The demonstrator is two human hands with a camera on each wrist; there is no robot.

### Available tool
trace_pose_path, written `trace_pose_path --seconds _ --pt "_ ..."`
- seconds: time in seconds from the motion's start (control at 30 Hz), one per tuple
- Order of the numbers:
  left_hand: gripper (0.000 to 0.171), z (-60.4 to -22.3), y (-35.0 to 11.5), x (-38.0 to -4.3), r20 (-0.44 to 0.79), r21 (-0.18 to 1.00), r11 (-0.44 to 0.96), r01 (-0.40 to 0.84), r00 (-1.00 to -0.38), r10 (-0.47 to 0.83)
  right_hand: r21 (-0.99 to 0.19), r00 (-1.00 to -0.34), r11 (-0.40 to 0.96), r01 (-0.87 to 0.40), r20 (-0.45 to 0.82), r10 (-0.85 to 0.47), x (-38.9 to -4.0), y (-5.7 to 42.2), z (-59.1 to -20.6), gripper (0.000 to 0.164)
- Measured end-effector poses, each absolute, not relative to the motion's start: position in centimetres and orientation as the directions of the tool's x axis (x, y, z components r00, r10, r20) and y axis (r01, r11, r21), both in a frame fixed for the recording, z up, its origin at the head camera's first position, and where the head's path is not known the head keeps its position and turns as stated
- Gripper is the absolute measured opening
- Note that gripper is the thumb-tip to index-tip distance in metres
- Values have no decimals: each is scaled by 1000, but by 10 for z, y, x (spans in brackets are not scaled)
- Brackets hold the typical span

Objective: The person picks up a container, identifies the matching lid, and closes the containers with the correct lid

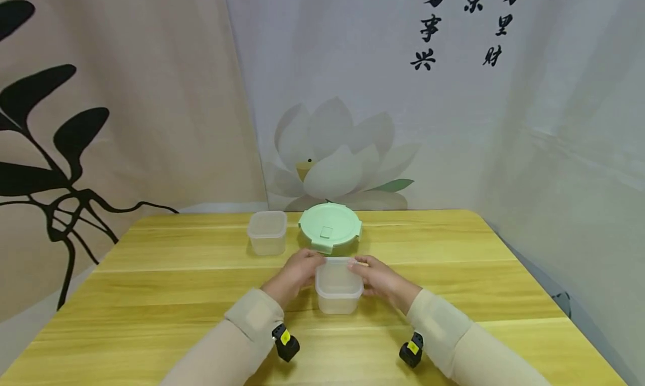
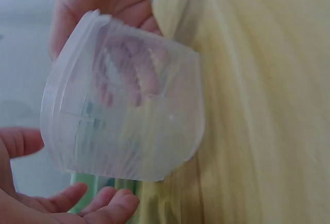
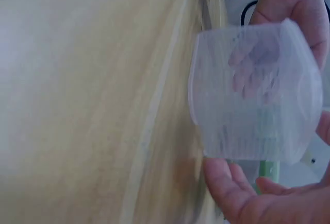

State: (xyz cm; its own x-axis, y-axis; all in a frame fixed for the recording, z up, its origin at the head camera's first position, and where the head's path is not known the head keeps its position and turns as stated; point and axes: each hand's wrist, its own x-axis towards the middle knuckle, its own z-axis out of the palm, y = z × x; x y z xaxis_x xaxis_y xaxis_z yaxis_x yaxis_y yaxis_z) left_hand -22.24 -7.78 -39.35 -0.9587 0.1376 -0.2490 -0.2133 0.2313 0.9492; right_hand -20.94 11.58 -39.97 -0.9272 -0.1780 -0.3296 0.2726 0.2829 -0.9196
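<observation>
A small, clear plastic food container (image 1: 339, 303) with a frosted lid stands upright near the middle of the table, between both hands. My left hand (image 1: 298, 271) grips its left side, thumb at the lid's back corner. On the opposite side my right hand (image 1: 382, 280) holds it, with the thumb over the lid's edge and the fingers against the wall. In the left wrist view, the right hand's fingers show through the clear container (image 2: 149, 131). The right wrist view has the right hand's fingertips (image 3: 219, 172) right at the container's side.
Just behind the held container sits a round container with a mint-green clip lid (image 1: 330, 226). To its left stands another square clear container (image 1: 267, 235). All are on a wood-grain table (image 1: 151, 296), with a printed curtain (image 1: 353, 66) behind its far edge.
</observation>
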Motion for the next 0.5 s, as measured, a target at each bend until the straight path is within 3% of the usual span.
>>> trace_pose_path --seconds 0.17,0.5 --pt "62 -390 -80 -207 -210 937 320 -142 -959 191 -918 -929 302 256 -320 -187 -197 119 -395 69" --pt "87 -393 -87 -192 -190 955 277 -104 -933 305 -926 -914 310 217 -305 -270 -189 127 -395 68"
